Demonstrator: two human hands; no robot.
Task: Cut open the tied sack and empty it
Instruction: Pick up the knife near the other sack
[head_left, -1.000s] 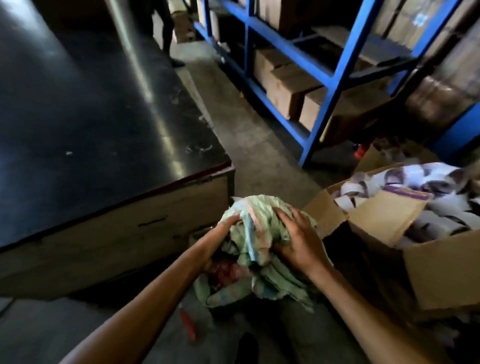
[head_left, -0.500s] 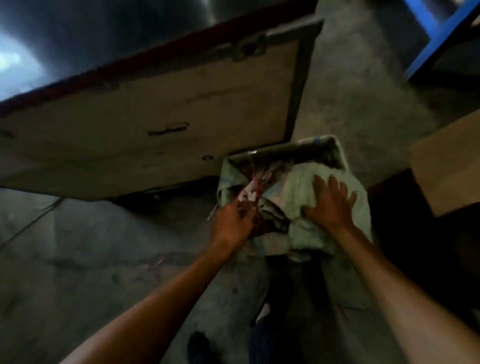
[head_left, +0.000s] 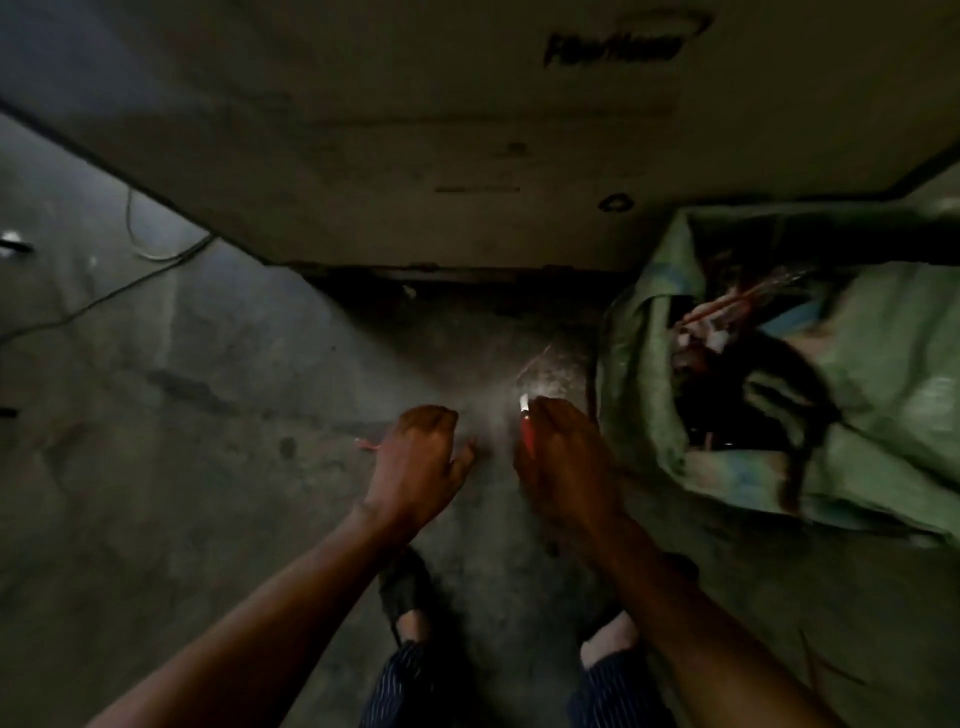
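Head view looks straight down at a dim concrete floor (head_left: 218, 467). At the right lies the green woven sack (head_left: 878, 415), its mouth gaping toward the left with dark, tangled contents and reddish strands showing inside; it rests on the floor just beside the lower edge of a pale panel (head_left: 467, 130) that fills the top of the view. The right hand (head_left: 566, 457) is low over the floor, just left of the sack and not touching it, its grip curled closed around a red-handled cutter (head_left: 526, 428) whose pale tip points up and away. The left hand (head_left: 415, 457) hovers beside it, fingers loosely curled, holding nothing that can be made out. A thin red strand (head_left: 366, 444) lies on the floor near the left hand. Two sandalled feet and striped trouser legs show below the arms. A thin cable (head_left: 150, 254) trails across the floor at far left.
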